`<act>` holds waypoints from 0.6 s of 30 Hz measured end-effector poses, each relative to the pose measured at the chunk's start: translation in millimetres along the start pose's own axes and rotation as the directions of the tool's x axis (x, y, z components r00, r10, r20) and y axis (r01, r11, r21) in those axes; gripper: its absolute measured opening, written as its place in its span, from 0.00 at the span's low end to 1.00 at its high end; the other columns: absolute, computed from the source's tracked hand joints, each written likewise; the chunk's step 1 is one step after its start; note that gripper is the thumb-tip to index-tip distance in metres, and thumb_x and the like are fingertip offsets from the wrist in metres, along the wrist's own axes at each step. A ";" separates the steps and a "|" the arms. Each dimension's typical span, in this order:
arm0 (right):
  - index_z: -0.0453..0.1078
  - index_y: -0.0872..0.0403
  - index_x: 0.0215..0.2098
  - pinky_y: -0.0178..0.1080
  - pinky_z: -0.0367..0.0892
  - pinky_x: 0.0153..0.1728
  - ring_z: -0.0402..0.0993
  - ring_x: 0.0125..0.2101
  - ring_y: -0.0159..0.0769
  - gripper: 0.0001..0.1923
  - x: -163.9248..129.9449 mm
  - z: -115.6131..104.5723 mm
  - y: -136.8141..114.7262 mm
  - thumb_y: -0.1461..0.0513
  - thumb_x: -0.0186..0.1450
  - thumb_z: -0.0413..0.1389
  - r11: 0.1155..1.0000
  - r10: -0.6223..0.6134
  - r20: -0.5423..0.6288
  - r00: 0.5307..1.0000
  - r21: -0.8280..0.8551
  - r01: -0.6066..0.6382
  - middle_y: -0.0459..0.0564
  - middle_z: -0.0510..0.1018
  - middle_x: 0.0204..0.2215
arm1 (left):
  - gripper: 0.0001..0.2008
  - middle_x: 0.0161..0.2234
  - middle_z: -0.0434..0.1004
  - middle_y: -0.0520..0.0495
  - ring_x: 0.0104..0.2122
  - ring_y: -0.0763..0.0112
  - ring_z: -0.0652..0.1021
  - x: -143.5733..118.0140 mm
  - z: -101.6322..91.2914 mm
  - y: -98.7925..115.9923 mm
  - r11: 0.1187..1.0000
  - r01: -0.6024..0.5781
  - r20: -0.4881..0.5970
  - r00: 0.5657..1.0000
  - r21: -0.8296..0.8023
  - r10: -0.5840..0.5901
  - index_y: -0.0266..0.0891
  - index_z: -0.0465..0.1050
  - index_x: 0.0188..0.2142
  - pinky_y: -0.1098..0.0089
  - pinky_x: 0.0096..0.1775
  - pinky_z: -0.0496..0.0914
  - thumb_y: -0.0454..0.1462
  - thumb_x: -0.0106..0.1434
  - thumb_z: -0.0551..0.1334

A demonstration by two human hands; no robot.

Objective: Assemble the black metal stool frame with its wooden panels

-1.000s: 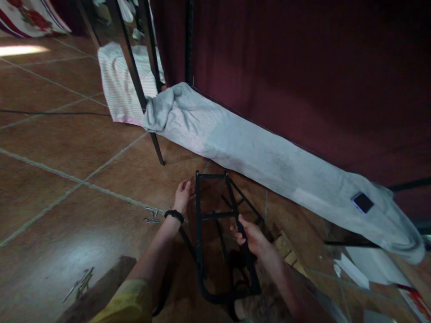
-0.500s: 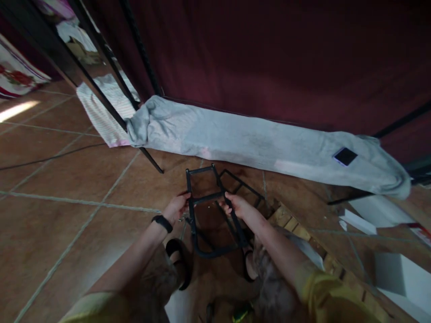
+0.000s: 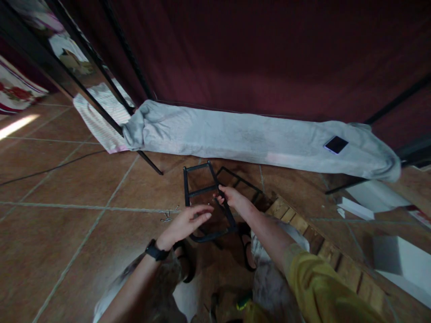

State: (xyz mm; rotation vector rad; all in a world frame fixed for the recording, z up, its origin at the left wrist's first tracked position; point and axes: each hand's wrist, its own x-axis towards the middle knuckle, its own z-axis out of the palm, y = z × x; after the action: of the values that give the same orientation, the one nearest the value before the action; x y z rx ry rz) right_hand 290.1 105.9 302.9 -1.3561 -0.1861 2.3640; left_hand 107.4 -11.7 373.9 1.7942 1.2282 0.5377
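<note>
- your right hand (image 3: 234,200) is closed around the right-hand rail of the black metal frame (image 3: 197,192), fingers curled over the bar near its middle rung.
- your left hand (image 3: 184,223) hovers in front of the frame's lower part, fingers stretched out and loosely spread, gripping nothing; whether the fingertips brush the bar you cannot tell.
- a black watch (image 3: 155,250) sits on your left wrist, and a yellow sleeve (image 3: 319,287) covers your right arm.
- the frame stands tilted on the tiled floor (image 3: 67,188), its curved bottom end towards your feet and its square top end towards the long grey cloth (image 3: 242,139).
- a second part of the frame, black bars joined to it, lies to the right of it, low against the floor.
- a few small screws (image 3: 167,217) lie on the floor just left of the frame.
- wooden slats (image 3: 289,220) lie right of the frame, near your right forearm.
- the grey cloth runs along the dark red curtain (image 3: 252,54) beyond the frame, and a dark phone (image 3: 336,144) rests on the cloth's right end.
- a striped towel (image 3: 101,116) lies past the cloth's left end, well apart from the frame.
- white boards (image 3: 367,202) sit far right of the frame.
</note>
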 end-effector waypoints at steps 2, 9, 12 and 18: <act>0.56 0.52 0.35 0.23 0.50 0.11 0.56 0.13 0.23 0.08 0.0 -0.1 -1.0 0.58 0.71 0.43 1.000 0.003 -0.003 1.000 -0.002 -0.003 0.45 0.69 0.23 | 0.23 0.48 0.77 0.46 0.46 0.63 0.77 -6.4 8.2 10.0 0.996 -0.024 0.190 0.982 0.084 0.008 0.45 0.69 0.54 0.68 0.46 0.69 0.49 0.63 0.57; 0.57 0.53 0.35 0.23 0.52 0.11 0.56 0.14 0.23 0.10 3.9 -4.1 -3.9 0.57 0.71 0.43 1.000 0.015 -0.006 1.000 -0.011 -0.015 0.47 0.71 0.24 | 0.21 0.54 0.72 0.46 0.52 0.62 0.73 -15.2 37.9 13.7 0.966 -0.100 0.304 0.952 0.237 0.023 0.45 0.63 0.58 0.64 0.52 0.66 0.42 0.66 0.53; 0.59 0.54 0.36 0.24 0.55 0.11 0.57 0.14 0.23 0.09 3.2 -4.4 -6.2 0.58 0.71 0.44 1.000 0.000 0.002 1.000 -0.017 0.000 0.48 0.72 0.25 | 0.20 0.55 0.71 0.46 0.53 0.64 0.73 -14.5 40.7 13.2 0.970 -0.099 0.274 0.961 0.223 0.035 0.43 0.64 0.58 0.65 0.53 0.66 0.41 0.68 0.50; 0.63 0.58 0.36 0.31 0.66 0.17 0.68 0.19 0.30 0.11 3.6 -6.5 -3.4 0.59 0.70 0.45 0.997 -0.055 0.002 0.998 -0.053 0.055 0.52 0.74 0.23 | 0.20 0.55 0.72 0.45 0.54 0.64 0.72 -17.7 42.1 12.7 0.979 -0.108 0.256 0.965 0.170 0.062 0.42 0.65 0.57 0.64 0.55 0.65 0.40 0.68 0.51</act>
State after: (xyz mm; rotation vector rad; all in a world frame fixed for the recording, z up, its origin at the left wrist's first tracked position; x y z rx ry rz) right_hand 294.9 109.9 297.7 -1.3572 -0.2853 2.3289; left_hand 137.8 -46.8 364.5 2.0083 1.0564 0.2409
